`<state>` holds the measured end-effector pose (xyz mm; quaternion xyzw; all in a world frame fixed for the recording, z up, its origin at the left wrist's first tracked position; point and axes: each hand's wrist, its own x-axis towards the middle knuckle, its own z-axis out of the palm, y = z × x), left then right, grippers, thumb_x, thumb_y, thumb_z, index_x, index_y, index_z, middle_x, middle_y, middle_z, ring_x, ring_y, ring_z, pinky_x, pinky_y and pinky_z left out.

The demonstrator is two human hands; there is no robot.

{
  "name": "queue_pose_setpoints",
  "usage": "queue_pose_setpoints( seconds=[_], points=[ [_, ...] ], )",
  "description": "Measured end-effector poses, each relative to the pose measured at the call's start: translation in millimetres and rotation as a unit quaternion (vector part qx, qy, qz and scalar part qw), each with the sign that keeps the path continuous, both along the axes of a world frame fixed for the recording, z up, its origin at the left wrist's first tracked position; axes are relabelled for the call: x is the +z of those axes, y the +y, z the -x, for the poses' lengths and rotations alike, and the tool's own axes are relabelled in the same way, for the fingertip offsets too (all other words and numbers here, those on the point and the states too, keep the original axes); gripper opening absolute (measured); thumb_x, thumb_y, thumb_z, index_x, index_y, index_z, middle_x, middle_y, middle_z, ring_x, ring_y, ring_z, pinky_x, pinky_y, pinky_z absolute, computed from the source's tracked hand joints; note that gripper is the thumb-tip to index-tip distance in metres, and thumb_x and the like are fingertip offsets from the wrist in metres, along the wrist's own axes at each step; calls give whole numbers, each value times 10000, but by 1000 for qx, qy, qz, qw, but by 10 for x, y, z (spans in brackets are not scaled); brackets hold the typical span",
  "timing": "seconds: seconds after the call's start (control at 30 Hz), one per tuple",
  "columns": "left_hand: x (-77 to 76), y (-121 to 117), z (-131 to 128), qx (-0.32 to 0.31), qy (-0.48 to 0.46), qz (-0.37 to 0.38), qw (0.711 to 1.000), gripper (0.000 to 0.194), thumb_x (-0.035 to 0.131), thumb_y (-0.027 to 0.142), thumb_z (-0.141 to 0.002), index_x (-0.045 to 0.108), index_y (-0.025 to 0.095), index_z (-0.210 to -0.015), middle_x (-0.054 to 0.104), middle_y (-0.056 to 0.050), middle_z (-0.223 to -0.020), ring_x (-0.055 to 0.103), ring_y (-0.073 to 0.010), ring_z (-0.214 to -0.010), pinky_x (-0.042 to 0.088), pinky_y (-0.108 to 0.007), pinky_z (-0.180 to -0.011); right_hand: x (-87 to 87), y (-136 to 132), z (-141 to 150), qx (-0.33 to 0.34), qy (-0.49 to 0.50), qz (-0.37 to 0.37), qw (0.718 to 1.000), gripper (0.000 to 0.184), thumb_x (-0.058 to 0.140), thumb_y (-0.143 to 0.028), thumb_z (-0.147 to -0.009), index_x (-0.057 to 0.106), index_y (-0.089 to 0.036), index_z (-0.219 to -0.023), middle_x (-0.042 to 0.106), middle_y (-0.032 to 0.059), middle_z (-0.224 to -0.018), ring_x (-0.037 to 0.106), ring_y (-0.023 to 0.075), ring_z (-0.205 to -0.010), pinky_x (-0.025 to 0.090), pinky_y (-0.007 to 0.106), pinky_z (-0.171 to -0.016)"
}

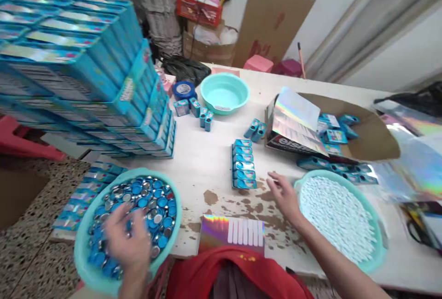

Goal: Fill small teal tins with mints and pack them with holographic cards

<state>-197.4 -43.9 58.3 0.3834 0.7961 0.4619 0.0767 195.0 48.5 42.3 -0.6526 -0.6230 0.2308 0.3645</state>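
My left hand [127, 234], smeared by motion, is over a turquoise basin [177, 216] filled with small round metal caps [157, 197], blue on one side and silver on the other. Whether its fingers hold a cap cannot be made out. My right hand [285, 195] hovers above the white table with fingers stretched and apart, nothing visible in them. To its left stands a short row of small blue boxes [243, 165] with round openings facing me. A holographic sheet with several pale strips [245, 232] lies at the table's front edge, before my red clothing.
A second basin [380, 239] of small white pieces is at right. An open carton [366, 140] with loose blue boxes sits behind it. Tall stacked blue boxes [103, 73] rise at left. Farther back are a shallow turquoise bowl [224, 91] and blue tape [183, 89].
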Motion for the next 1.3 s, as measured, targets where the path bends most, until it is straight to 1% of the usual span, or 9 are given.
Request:
queue_pose_setpoints(
  seconds=[0.1, 0.2, 0.33, 0.47, 0.57, 0.83, 1.07, 1.23, 1.3],
  points=[
    [-171, 571, -1011, -309, -112, 84, 941, 301, 523, 374, -815, 589, 213, -1060, 612, -64, -1101, 588, -199, -1004, 517, -350, -842, -107, 20, -300, -102, 66, 74, 990, 471, 527, -556, -798, 641, -157, -1019, 661, 144, -1064, 615, 263, -964, 489, 468, -870],
    [-431, 1007, -1582, -434, -175, 210, 858, 341, 520, 330, -807, 587, 209, -1119, 630, -71, -1140, 614, -186, -949, 521, -323, -795, -268, -73, -229, -110, 147, 153, 971, 518, 556, -570, -757, 623, -149, -1051, 659, 151, -1094, 620, 263, -963, 481, 457, -882],
    [-579, 1218, -1715, -470, -49, 297, 830, 313, 429, 281, -849, 630, 167, -1059, 660, -89, -1085, 606, -198, -945, 464, -332, -865, -468, -417, -76, -93, 163, 171, 967, 445, 537, -533, -792, 614, -163, -1027, 660, 132, -1048, 621, 245, -922, 495, 424, -840],
    [-624, 1000, -1614, -572, 64, 408, 708, 266, 507, 364, -815, 681, 191, -916, 689, -76, -932, 606, -231, -938, 434, -312, -829, -597, -834, -19, 16, 91, 154, 984, 304, 498, -449, -860, 638, -190, -936, 657, 97, -924, 612, 229, -872, 493, 395, -812],
    [-727, 707, -1533, -569, 104, 500, 645, 173, 633, 349, -713, 685, 226, -824, 697, -50, -828, 616, -235, -876, 421, -292, -770, -692, -1001, 119, 99, 49, 139, 984, 270, 456, -377, -904, 655, -218, -994, 659, 92, -934, 598, 241, -928, 483, 404, -841],
    [-898, 378, -1417, -542, 39, 470, 696, 344, 425, 398, -859, 686, 185, -790, 684, -46, -774, 595, -182, -755, 384, -258, -684, -990, -1037, 716, 295, -158, 115, 935, 362, 408, -289, -930, 579, -204, -1237, 623, 146, -1145, 550, 288, -1036, 473, 451, -855],
    [-923, 362, -1510, -487, 39, 501, 714, 304, 433, 329, -843, 707, 199, -825, 713, -62, -903, 610, -223, -902, 378, -303, -774, -1005, -1183, 654, 390, -236, 95, 885, 437, 410, -151, -896, 479, -132, -1327, 461, 160, -1405, 387, 292, -1309, 340, 474, -1022],
    [-889, 325, -1517, -477, 31, 498, 723, 284, 455, 327, -846, 710, 203, -864, 709, -63, -910, 601, -233, -923, 371, -334, -827, -839, -1122, 624, 364, -211, 103, 901, 236, 442, -264, -918, 659, -191, -974, 677, 128, -1035, 582, 270, -998, 446, 398, -833],
    [-822, 285, -1498, -472, 37, 459, 752, 293, 441, 327, -870, 703, 208, -924, 695, -67, -995, 573, -239, -992, 349, -360, -888, -755, -1077, 611, 334, -164, 135, 919, 248, 432, -286, -921, 652, -198, -851, 677, 102, -843, 602, 238, -830, 458, 350, -735]
  ],
)
